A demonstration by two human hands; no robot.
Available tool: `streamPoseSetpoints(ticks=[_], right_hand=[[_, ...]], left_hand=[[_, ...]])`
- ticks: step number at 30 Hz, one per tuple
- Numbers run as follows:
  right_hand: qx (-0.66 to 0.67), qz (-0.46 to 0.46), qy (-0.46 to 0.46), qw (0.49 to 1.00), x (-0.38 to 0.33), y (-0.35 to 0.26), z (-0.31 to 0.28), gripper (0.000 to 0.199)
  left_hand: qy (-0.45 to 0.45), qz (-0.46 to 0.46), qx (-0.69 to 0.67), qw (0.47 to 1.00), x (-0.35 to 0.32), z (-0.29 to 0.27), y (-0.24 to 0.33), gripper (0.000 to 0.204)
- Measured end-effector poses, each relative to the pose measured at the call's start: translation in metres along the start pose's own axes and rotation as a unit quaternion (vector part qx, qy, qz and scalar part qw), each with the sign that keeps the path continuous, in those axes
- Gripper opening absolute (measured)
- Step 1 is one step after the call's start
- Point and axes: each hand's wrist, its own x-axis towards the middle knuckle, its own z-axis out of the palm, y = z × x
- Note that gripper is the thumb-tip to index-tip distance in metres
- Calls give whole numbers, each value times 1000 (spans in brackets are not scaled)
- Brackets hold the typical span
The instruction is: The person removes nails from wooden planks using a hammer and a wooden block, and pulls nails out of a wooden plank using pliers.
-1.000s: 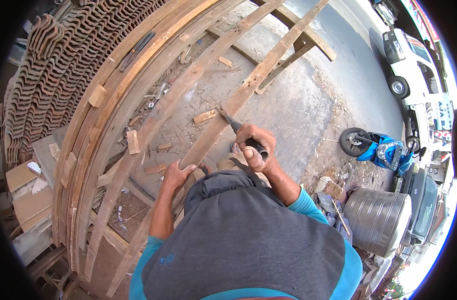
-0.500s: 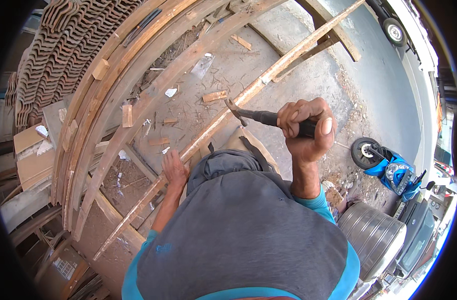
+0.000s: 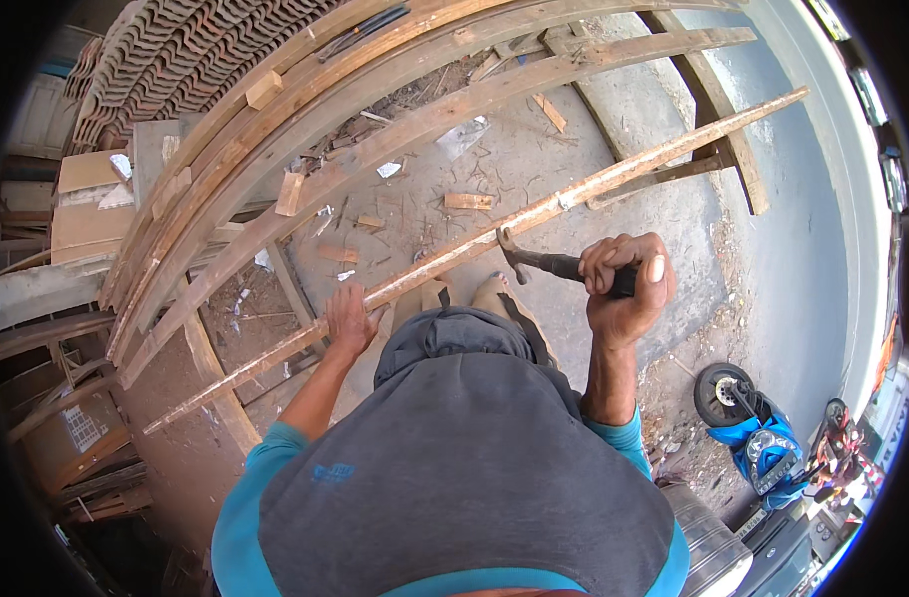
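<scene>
A long, narrow wooden batten (image 3: 437, 262) with a rough, pale edge runs slantwise in front of me, from the lower left to the upper right. My left hand (image 3: 350, 320) is wrapped over it left of my body. In my right hand (image 3: 626, 282) I grip the dark handle of a claw hammer (image 3: 546, 262). Its metal head lies at the batten's near edge, with the claw against or very close to the wood; exact contact cannot be made out.
Several long beams (image 3: 395, 134) lie side by side at the left and far side, near stacked roof tiles (image 3: 176, 70). Wood offcuts (image 3: 468, 201) and debris litter the floor. A blue motorbike (image 3: 763, 438) and a metal drum (image 3: 708, 542) stand at the right.
The view has turned, so the batten lies flatter across it. The hammer's head has come to the batten's near edge. My left hand still holds the batten.
</scene>
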Motion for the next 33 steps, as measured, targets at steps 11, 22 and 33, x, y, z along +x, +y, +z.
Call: streamPoseSetpoints(ticks=[11, 22, 33], right_hand=[[180, 122, 116, 969, 124, 71, 84, 49], [267, 314, 260, 873, 139, 294, 108, 74], [-98, 383, 30, 918, 112, 192, 85, 59]], left_hand=[[-257, -3, -137, 957, 40, -19, -16, 52], [-203, 3, -182, 962, 60, -31, -45, 54], [-224, 137, -286, 921, 286, -167, -39, 61]])
